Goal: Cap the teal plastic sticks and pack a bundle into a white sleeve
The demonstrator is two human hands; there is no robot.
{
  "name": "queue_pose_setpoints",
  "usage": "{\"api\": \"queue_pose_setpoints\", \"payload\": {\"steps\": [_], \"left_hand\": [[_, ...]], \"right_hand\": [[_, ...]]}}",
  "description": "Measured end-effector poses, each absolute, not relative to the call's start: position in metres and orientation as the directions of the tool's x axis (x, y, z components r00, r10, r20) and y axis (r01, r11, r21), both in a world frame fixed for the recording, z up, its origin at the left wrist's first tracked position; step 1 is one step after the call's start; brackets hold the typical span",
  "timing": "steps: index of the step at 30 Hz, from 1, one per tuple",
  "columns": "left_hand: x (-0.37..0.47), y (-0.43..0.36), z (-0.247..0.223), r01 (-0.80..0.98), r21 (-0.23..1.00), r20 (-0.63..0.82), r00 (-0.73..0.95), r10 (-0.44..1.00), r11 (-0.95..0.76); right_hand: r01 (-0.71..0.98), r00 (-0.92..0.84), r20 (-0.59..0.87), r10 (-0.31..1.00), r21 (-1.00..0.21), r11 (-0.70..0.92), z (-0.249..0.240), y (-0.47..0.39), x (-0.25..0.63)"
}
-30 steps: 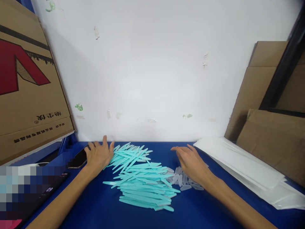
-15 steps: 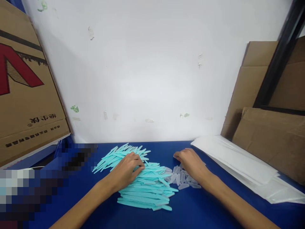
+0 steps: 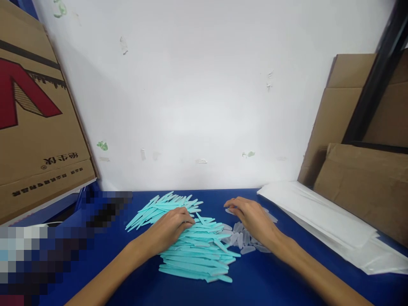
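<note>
My left hand [image 3: 174,227] is closed over the pile of teal eyebrow razors [image 3: 194,259], its fingers pinched at a slim teal razor [image 3: 200,218] whose end pokes out past the fingertips. A second bunch of teal razors [image 3: 164,205] lies fanned out behind that hand. My right hand [image 3: 250,214] is raised a little over the loose translucent caps [image 3: 240,238]. Between its thumb and fingers is a small clear cap [image 3: 228,211]. The right hand and wrist cover part of the cap pile.
Stacked white sheets or bags [image 3: 321,216] lie to the right on the blue table [image 3: 261,284]. Cardboard boxes stand at the left [image 3: 41,140] and the right [image 3: 363,187]. A white wall [image 3: 197,106] rises at the table's back edge. The lower left is pixelated.
My right hand has moved slightly left, toward the left hand, and the cap in its fingers shows more clearly. A razor end now sticks up by my left fingertips.
</note>
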State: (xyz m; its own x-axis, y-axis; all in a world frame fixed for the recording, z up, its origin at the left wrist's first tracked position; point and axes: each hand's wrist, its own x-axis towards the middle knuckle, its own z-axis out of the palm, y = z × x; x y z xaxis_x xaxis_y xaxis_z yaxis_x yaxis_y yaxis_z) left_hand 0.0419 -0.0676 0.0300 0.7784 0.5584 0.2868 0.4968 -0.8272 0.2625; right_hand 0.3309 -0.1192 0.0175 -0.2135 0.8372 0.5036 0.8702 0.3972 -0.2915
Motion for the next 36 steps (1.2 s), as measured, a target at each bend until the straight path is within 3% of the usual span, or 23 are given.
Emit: {"api": "queue_pose_setpoints", "payload": {"steps": [10,19,29,36], "left_hand": [[0.042,-0.067,0.026,0.527,0.31,0.285,0.742,0.606,-0.791],[0.044,-0.064,0.018,0.51,0.231,0.312,0.768,0.559,-0.829],[0.048,-0.069,0.029,0.551,0.232,0.466,0.661,0.589,-0.802],[0.049,-0.074,0.03,0.569,0.21,0.465,0.658,0.593,-0.795]], "right_hand": [[0.748,-0.305,0.577,0.758,-0.347,0.566,0.011,-0.125,0.311],[0.778,-0.319,0.467,0.825,-0.368,0.509,0.021,-0.134,0.3],[0.777,-0.304,0.501,0.81,-0.362,0.515,0.02,-0.136,0.3],[0.786,-0.344,0.498,0.796,-0.311,0.534,0.015,-0.133,0.303]]}}
